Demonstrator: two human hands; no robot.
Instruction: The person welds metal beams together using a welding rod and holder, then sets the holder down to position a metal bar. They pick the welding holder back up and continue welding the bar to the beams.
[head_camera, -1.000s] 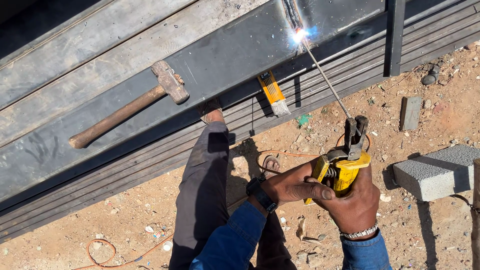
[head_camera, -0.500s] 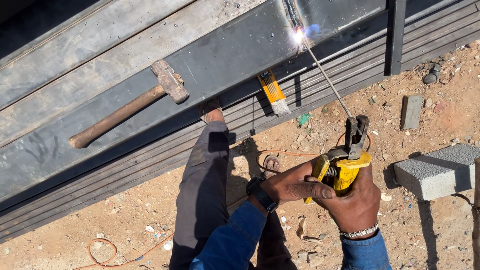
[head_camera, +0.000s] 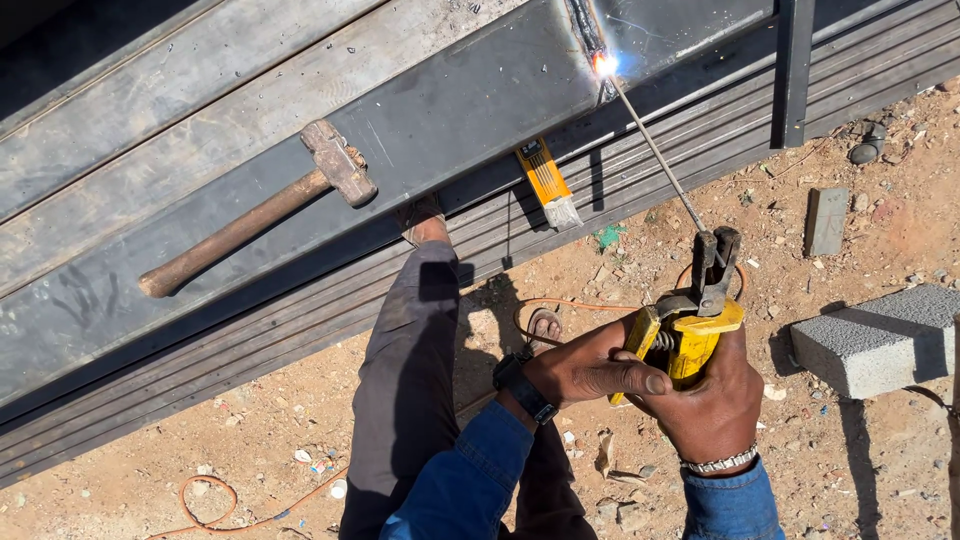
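- Both hands close on a yellow electrode holder: the right hand wraps the handle from below, the left hand steadies it from the side, thumb laid across the yellow body.
- Clamped in the holder's dark metal clamp, a thin welding rod runs up and away from the grip to a bright arc at a seam on the steel beam.
- The rod looks stiff but slender, likely to whip at its far end and hot near the arc; the insulated handle is the safe place to hold.
- Beyond the grip, a wooden-handled sledgehammer rests on the beam; a yellow tool lies at its lower edge.
- Under the hands, sandy, littered ground; a concrete block sits just beside the right hand, an orange cable trails nearby.
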